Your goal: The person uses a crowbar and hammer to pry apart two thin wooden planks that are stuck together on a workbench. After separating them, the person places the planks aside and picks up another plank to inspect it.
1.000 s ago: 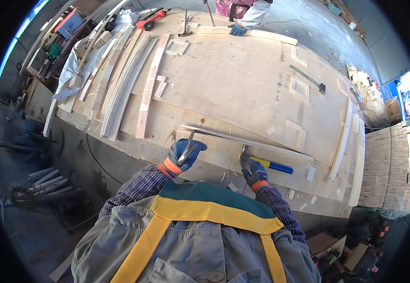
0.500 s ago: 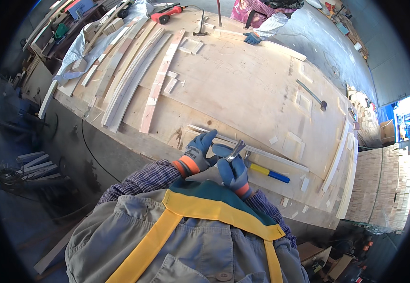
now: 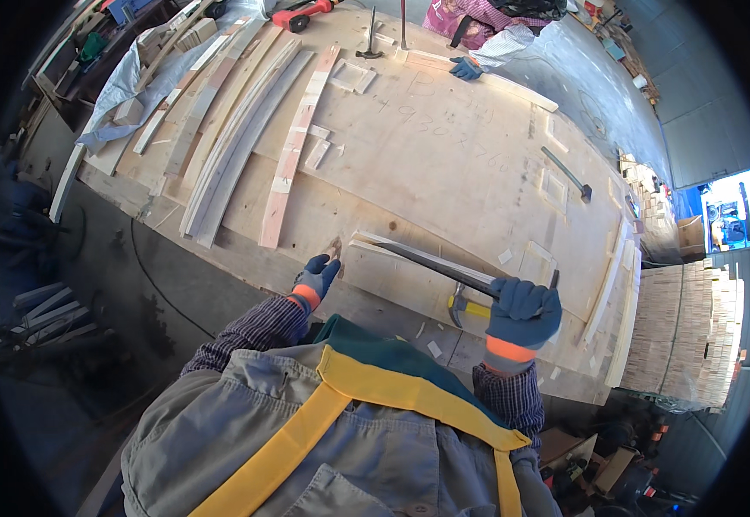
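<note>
1. Bar (image 3: 457, 274), dark and slim, slants over the near side of the table (image 3: 444, 164), running from the right hand (image 3: 523, 314) toward the left and far side, along a pale strip (image 3: 444, 258). Whether it touches the strip, I cannot tell.
2. Risk, as I judge it: a long free length ahead of the fist could swing or slip sideways, and a loose strip could skid under pressure. The hammer (image 3: 477, 308) lies close by on the near side – a low sweep could knock it.
3. Right hand is clenched round the bar near its right end; most of the shaft reaches out left of the grip, with a short tip showing on the right.
4. Left hand (image 3: 315, 277) has its fingers loosely extended over the near edge, with nothing seen in it – well apart from the fist, and near the bar's far-left end.
5. Farther left lies a pinkish plank (image 3: 290, 159); toward the far right, a mallet (image 3: 584, 191).
6. At the far edge, a co-worker's gloved hand (image 3: 465, 69) rests by a long board (image 3: 517, 90).
</note>
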### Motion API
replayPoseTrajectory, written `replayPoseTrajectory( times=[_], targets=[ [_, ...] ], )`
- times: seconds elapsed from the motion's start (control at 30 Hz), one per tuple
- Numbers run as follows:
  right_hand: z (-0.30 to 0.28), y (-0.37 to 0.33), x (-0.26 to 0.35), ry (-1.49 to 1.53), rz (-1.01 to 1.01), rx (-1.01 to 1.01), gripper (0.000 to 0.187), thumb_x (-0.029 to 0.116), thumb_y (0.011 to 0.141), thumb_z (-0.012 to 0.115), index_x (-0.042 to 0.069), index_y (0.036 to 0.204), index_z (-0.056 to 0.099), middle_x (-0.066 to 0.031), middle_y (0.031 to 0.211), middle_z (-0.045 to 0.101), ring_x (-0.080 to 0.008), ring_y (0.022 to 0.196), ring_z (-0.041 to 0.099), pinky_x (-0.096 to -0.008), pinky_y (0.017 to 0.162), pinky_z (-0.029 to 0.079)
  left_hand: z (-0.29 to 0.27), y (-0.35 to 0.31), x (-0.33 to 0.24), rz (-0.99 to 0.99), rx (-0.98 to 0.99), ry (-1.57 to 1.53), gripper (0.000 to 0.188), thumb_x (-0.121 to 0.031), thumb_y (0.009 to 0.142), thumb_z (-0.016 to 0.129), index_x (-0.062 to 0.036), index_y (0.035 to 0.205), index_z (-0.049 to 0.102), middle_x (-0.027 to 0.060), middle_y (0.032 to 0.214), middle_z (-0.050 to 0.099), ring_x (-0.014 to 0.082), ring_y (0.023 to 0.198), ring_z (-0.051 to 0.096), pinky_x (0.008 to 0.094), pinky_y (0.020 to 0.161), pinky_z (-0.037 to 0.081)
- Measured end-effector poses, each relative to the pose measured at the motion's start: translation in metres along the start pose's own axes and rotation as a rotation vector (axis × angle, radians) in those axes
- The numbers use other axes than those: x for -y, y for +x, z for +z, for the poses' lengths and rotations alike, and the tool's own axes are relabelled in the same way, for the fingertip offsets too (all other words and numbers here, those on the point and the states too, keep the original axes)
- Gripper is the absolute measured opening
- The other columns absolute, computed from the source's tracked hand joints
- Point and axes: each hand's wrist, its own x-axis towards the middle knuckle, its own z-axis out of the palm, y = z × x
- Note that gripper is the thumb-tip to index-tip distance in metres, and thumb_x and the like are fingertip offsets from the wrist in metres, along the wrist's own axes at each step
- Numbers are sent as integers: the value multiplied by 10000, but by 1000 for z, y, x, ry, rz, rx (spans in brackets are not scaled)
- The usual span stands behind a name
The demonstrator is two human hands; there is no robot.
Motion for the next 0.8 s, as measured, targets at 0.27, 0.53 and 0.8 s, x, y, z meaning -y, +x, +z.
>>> replayPoseTrajectory(
  times=[0.27, 0.53, 0.8],
  targets=[
    [12, -31, 76, 111, -120, -54, 486, 290, 946, 399, 151, 486, 327, -1, 435, 298, -150, 478, 288, -329, 571, 265, 14, -6, -95, -51, 259, -423, 533, -401, 886, 573, -123, 1326, 457, 70, 1130, 592, 190, 978, 574, 327, 870, 457],
    [-21, -71, 130, 268, -224, -133, 428, 283, 937, 446, 159, 537, 354, 18, 462, 304, -136, 475, 268, -330, 595, 293, 32, -47, -152, 226, 493, -269, 390, -239, 926, 506, -19, 1248, 530, 108, 1038, 635, 163, 974, 586, 279, 902, 449],
    [-76, -93, 170, 336, -423, -201, 382, 254, 961, 420, 138, 623, 282, 13, 575, 267, -140, 587, 254, -370, 773, 404, 57, -114, -213, 486, 392, -97, 275, -134, 899, 578, -32, 1152, 613, 53, 1012, 645, 102, 916, 574, 234, 832, 462]
  ],
)
